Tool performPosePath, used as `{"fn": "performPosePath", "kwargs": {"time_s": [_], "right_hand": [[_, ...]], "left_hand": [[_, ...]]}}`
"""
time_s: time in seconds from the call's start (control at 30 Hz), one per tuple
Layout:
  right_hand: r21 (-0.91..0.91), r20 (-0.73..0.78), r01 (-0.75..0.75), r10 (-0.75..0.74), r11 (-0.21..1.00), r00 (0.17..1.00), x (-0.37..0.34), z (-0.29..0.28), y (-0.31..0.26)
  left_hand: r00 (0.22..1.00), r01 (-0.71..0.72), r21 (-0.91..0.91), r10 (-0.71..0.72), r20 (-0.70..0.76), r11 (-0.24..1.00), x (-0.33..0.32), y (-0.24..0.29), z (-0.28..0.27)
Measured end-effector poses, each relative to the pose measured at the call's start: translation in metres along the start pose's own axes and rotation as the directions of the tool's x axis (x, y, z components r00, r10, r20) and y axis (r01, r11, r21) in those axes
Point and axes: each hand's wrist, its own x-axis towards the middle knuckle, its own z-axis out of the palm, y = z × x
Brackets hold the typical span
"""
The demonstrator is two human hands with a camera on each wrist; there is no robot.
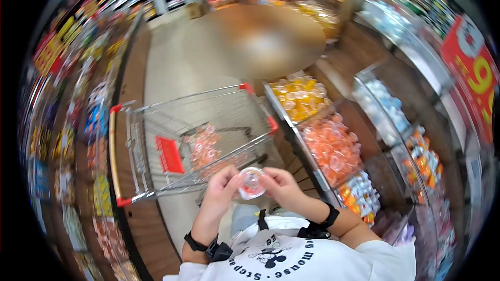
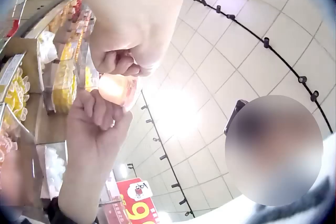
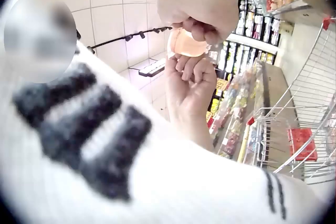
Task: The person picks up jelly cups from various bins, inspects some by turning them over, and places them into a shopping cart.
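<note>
A long shelf (image 1: 67, 140) of bright packets runs along my left. On my right stand the wooden display bins (image 1: 298, 135); one compartment holds yellow cups (image 1: 299, 96), and the next one nearer me holds a heap of peach-coloured cups (image 1: 330, 148). The shopping cart (image 1: 113, 156), wire-sided with red corners, stands in the aisle between them, with more peach-coloured packs (image 1: 204, 148) lying inside it, beside a red panel (image 1: 170, 154). My left hand (image 1: 224, 186) and right hand (image 1: 284, 187) are close together in front of my white shirt (image 1: 323, 255), fingers curled, each pinching one side of a small clear-and-peach cup (image 1: 252, 182), which I hold up between them near the cart.
</note>
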Motion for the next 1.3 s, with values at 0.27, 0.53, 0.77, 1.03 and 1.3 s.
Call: {"fn": "performPosePath", "kwargs": {"time_s": [0.27,0.53,0.77,1.03,1.3], "right_hand": [[-0.009,-0.185,0.058,-0.059,0.998,0.981,-0.043,-0.058,0.028],[-0.100,-0.897,0.048,-0.111,0.994,0.429,-0.048,-0.211,0.090],[-0.493,-0.849,0.178,-0.425,0.852,-0.314,-0.067,-0.383,0.144],[-0.339,-0.907,0.002,-0.327,0.941,0.266,0.079,-0.241,0.139],[-0.598,-0.446,-0.462,0.207,0.655,0.871,0.288,-0.126,0.241]], "left_hand": [[0.988,0.131,0.047,-0.134,0.075,0.990,0.028,-0.070,0.041],[0.947,0.164,0.408,-0.259,0.189,0.898,0.058,-0.161,-0.021],[0.890,0.444,0.285,-0.380,-0.252,0.850,0.025,-0.173,-0.161],[0.880,0.391,0.248,-0.280,-0.385,0.887,0.079,-0.174,-0.290],[0.851,0.521,0.542,-0.356,-0.385,0.659,0.192,-0.258,-0.399]]}}
